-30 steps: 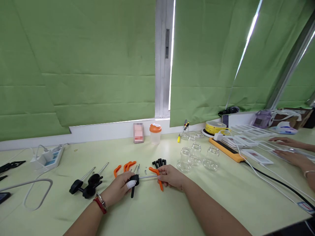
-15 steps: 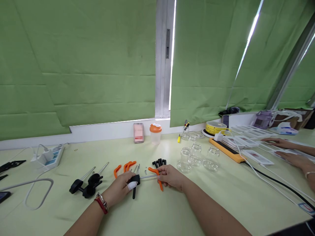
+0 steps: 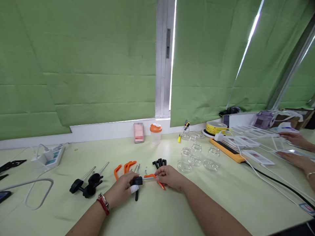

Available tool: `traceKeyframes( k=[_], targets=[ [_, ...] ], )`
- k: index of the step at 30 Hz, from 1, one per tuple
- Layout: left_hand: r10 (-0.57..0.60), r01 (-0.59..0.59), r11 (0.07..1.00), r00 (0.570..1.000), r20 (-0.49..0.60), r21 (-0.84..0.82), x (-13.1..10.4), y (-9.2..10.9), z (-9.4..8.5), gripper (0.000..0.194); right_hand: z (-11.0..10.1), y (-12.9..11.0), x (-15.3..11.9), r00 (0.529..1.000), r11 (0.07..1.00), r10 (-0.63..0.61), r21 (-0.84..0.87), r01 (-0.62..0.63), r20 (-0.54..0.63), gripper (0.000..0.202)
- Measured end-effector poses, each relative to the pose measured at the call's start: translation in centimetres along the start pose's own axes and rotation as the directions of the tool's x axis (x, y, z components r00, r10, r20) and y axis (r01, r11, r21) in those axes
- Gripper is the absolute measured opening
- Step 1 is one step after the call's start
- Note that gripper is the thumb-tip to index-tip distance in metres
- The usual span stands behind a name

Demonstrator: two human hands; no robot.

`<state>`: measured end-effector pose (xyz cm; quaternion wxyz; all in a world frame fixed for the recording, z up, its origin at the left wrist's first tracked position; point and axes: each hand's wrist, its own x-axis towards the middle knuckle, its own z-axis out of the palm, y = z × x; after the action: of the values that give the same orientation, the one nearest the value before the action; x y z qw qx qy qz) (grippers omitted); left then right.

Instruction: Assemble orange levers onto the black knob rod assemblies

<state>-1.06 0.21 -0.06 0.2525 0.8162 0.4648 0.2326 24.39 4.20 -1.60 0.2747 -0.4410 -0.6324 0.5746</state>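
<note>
My left hand (image 3: 121,191), a white wrap on its thumb, is closed around a black round-headed part (image 3: 138,181) with a black stub pointing towards me. A thin metal rod (image 3: 148,178) runs from that part to the right. At the rod's far end my right hand (image 3: 169,177) pinches an orange bent piece (image 3: 161,186); whether the two are joined is hidden by the fingers. Behind my hands lie more orange bent pieces (image 3: 128,166), metal rods (image 3: 139,168), black short pieces (image 3: 160,162) and tiny clear bits (image 3: 146,170).
Left of my hands lie black parts with rods (image 3: 90,188). Glass jars (image 3: 184,162) stand upside down on the right. Behind are an orange-lidded cup (image 3: 156,134) and a pink box (image 3: 138,133). An orange power strip (image 3: 227,150) and a co-worker's hands (image 3: 292,160) are farther right.
The orange piece has turned, its upper arm now lying flatter towards the left along the rod. The black part has shifted slightly right. The co-worker's far hand has moved and a panel is now lifted.
</note>
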Motion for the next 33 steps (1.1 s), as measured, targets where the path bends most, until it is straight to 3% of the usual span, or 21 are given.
traceKeyframes(
  k=[11,20,33],
  targets=[
    [0.020,-0.020,1.000,1.000,0.008,-0.007,0.23,0.01,0.56,0.019,0.31,0.85,0.43,0.993,0.994,-0.102,-0.038,0.105,0.063,0.037],
    [0.029,-0.029,1.000,1.000,-0.010,-0.011,0.17,0.01,0.70,0.018,0.50,0.70,0.38,0.991,0.993,-0.101,0.073,0.094,0.092,0.032],
    [0.016,-0.017,0.998,1.000,-0.020,-0.056,0.15,0.14,0.93,0.019,0.69,0.33,-0.02,0.986,0.988,-0.122,0.110,0.110,0.117,0.042]
  ],
)
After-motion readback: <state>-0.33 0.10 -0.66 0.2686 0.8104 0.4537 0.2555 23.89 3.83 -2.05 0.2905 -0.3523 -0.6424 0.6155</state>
